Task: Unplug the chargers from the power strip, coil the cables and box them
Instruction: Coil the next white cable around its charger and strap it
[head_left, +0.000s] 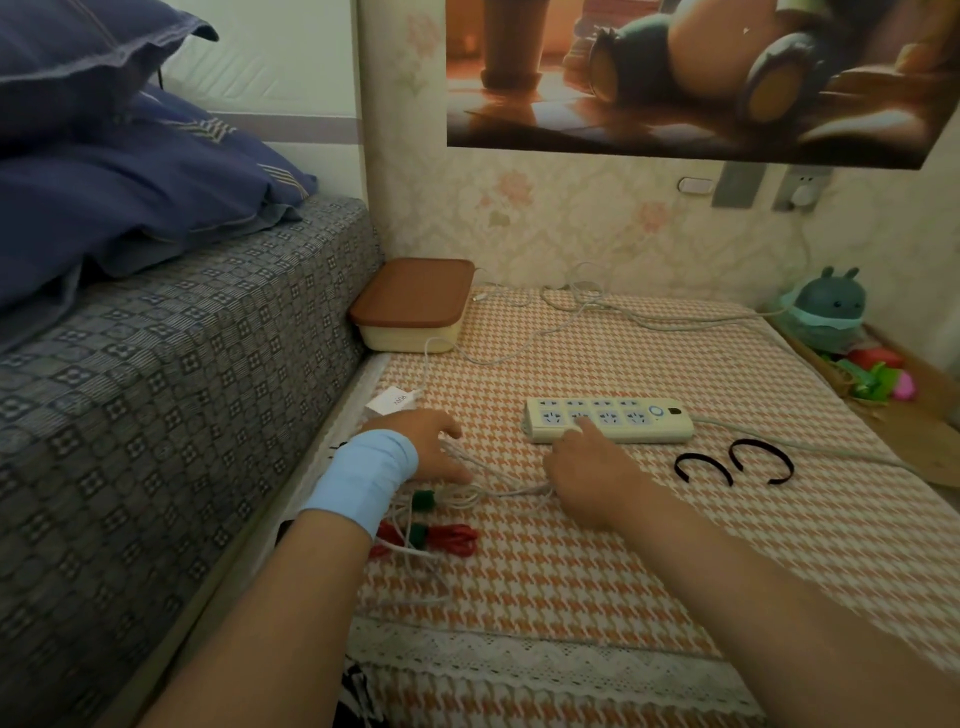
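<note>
Hidden: the palm of the right hand (587, 480) faced away from me. The white cable (511, 488) ran in under its thumb side, and I could not tell whether the curled fingers pinched it.

Right hand: index finger stretched out, its tip at the near edge of the power strip (610, 422).

Left hand (434, 447): blue wristband (363, 480), fingers spread and relaxed, tips down on the white cable loops on the checked cloth (597, 597), gripping nothing I could see.

Charger (390, 402): white, just behind the left hand, partly covered by it.

Red cable (457, 538): bunched near the left wrist.

Box (413, 306): lid on, at the far-left corner, well apart from both hands.
</note>
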